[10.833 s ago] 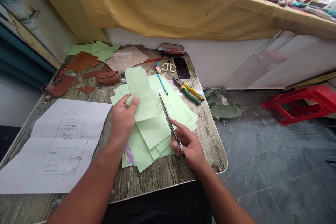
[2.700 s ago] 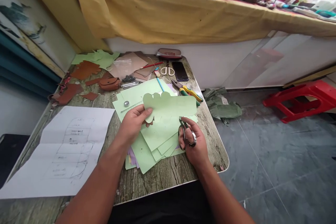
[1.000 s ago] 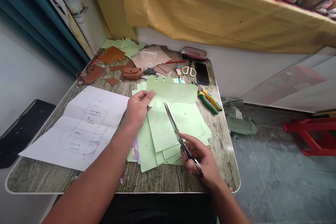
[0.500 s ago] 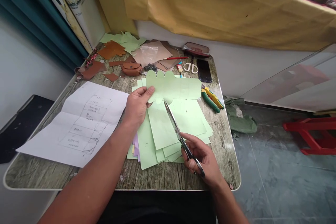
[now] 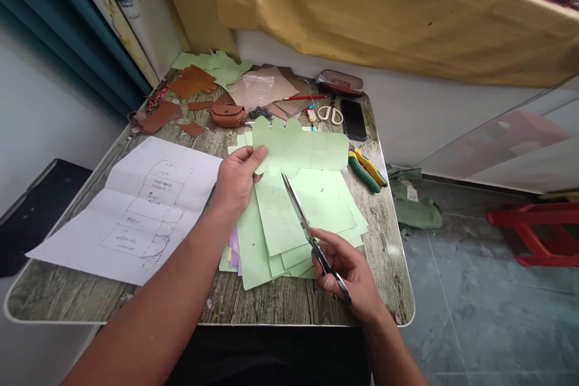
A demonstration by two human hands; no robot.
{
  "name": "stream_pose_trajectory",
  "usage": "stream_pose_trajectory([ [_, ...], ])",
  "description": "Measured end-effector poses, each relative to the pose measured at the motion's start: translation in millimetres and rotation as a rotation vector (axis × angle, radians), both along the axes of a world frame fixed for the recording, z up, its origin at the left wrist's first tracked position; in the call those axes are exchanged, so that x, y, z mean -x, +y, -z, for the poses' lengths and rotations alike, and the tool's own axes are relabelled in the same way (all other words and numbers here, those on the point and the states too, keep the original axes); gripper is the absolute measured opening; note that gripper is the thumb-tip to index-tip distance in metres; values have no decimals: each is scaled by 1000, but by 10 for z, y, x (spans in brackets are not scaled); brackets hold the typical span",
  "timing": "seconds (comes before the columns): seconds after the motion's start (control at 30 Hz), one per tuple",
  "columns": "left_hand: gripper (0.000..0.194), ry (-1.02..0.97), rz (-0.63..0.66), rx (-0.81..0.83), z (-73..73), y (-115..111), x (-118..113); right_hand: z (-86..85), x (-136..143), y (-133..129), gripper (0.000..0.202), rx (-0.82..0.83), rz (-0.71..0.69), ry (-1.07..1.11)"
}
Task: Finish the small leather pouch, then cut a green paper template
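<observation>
A light green paper cutout (image 5: 307, 148) with rounded lobes at its left end is pinched at that end by my left hand (image 5: 237, 181). My right hand (image 5: 346, 274) is closed around the handles of black-handled scissors (image 5: 301, 217). Their blades look closed, with the tip near the cutout's lower edge; whether it touches the paper I cannot tell. Beneath both lies a stack of green sheets (image 5: 312, 211), with purple and yellow paper edges showing at its left side.
Left of the stack lies a white drawing sheet (image 5: 136, 211). Pliers (image 5: 365, 170), a phone (image 5: 353, 119) and white-handled scissors (image 5: 331, 114) lie to the right. Behind are a brown leather pouch (image 5: 227, 115), leather scraps (image 5: 192, 81) and a glasses case (image 5: 340, 81).
The view has shifted very slightly. The cutout is tilted a little differently, its lower edge now slightly higher. Both hands keep their holds.
</observation>
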State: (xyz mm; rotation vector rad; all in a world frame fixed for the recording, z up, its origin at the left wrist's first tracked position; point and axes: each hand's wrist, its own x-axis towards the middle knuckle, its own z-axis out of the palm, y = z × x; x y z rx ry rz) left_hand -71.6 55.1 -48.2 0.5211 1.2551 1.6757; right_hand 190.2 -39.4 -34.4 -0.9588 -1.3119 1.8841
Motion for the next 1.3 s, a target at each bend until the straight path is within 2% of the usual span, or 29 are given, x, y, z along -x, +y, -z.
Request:
stream_pose_trajectory([
  [0.4,51,35,25,12,44,7,0,41,-13,-4,79,1,13,4],
  [1.3,48,99,75,26,66,-14,-2,55,-6,-4,69,10,17,43],
])
